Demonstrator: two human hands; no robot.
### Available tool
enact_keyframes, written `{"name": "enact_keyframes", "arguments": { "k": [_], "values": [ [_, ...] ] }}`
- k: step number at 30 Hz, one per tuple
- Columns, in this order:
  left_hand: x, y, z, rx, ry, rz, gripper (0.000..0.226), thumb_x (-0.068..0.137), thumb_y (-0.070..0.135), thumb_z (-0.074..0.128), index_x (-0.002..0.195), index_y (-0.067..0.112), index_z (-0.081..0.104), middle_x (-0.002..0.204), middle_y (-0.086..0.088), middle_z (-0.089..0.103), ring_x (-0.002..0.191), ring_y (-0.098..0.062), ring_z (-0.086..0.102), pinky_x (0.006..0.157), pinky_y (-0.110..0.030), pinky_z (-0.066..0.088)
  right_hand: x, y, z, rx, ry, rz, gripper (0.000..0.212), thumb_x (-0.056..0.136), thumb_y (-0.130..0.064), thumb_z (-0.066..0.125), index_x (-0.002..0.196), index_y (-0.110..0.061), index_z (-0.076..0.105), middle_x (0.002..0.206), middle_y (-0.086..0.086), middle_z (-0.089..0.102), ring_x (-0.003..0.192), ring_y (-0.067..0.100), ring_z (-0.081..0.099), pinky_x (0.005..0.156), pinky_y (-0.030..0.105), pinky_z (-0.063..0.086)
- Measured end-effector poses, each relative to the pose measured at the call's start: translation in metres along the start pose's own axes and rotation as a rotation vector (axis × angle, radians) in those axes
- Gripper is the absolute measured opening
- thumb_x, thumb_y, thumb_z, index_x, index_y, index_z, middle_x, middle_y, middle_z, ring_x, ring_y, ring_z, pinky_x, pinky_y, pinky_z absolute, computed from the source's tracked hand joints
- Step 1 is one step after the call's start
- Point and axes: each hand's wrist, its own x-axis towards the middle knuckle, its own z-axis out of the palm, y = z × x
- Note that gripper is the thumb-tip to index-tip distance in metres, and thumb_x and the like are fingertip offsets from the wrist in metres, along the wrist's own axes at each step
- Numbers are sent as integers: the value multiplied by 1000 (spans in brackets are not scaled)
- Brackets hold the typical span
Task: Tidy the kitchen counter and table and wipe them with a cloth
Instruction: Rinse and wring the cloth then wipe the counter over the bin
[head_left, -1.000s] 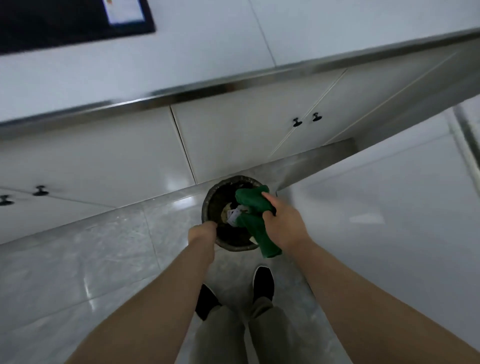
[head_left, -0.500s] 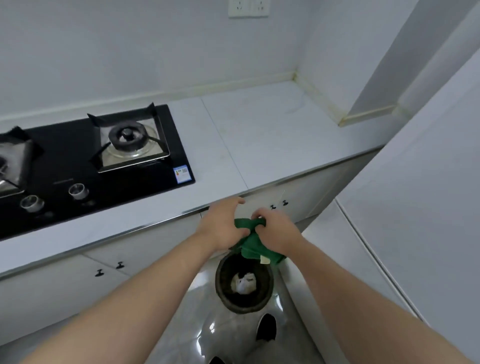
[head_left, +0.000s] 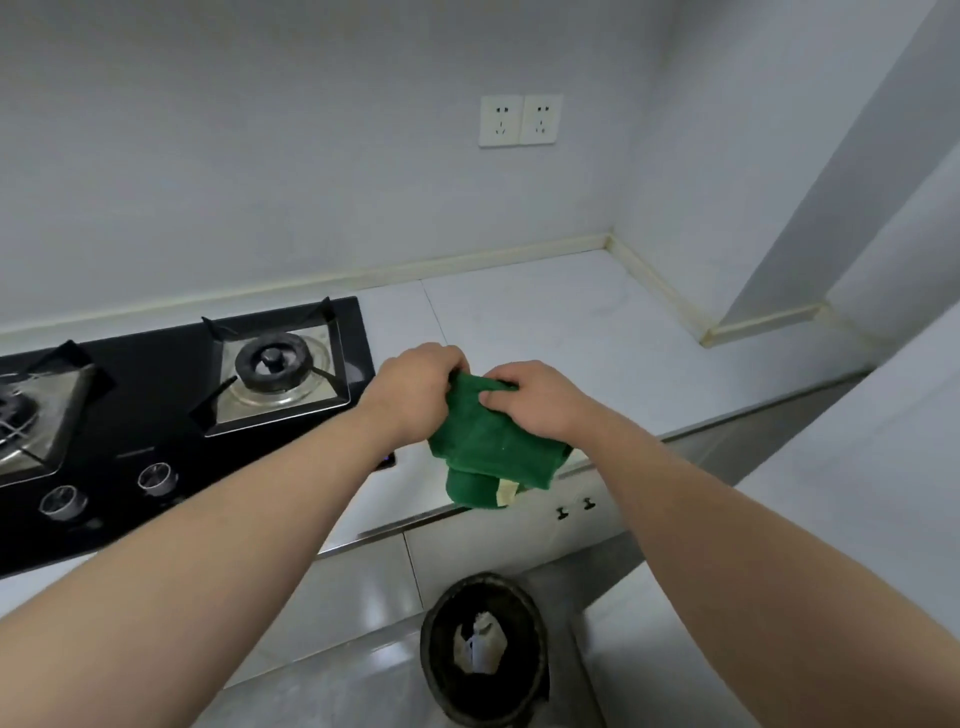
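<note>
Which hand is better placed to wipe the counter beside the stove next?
Right, probably: the right hand grips the green cloth on the open counter side, while the left hand holds it nearer the stove.

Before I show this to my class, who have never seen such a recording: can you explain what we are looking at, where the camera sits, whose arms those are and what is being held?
There is no machine here: a person works with bare hands. The camera is worn on the person's head and looks forward and down, so both arms reach in from the bottom of the picture. The left hand and right hand both grip a bunched green cloth over the front edge of the white counter. A black gas hob is set into the counter on the left. On the floor below stands a dark bin with something white inside.
</note>
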Motion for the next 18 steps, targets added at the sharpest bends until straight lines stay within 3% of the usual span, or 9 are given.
{"name": "enact_keyframes", "arguments": {
  "k": [4,8,12,15,18],
  "values": [
    [64,-23,-1,24,36,-81,35,83,1,49,108,22,59,108,-1,61,99,-25,58,87,-42,50,82,11,-8,296,-58,89,17,92,-20,62,102,-13,73,100,9,74,93,27,70,91,42,54],
    [142,-47,6,2,141,-215,38,93,10,54,130,17,54,129,-7,57,118,-27,54,101,-41,44,171,36,-22,739,-74,328,17,88,-17,64,96,-5,73,97,18,74,86,31,70,90,46,55],
    [209,-55,14,-60,188,-283,41,97,15,52,138,19,48,140,-3,49,128,-24,47,104,-37,40,253,74,-61,939,128,486,26,88,-22,64,108,-5,70,102,17,74,95,34,71,92,50,56],
    [248,-55,27,-92,148,-281,43,100,14,46,142,24,45,148,2,44,131,-21,46,103,-32,39,305,100,-102,700,402,396,22,93,-23,56,110,-10,63,109,11,68,95,27,65,90,40,54],
    [284,-48,41,-100,98,-223,45,100,13,43,143,26,45,149,3,43,133,-19,45,106,-31,39,337,127,-146,297,643,343,32,100,-26,46,130,-16,52,117,6,61,103,24,60,83,34,47]
  ]
}}
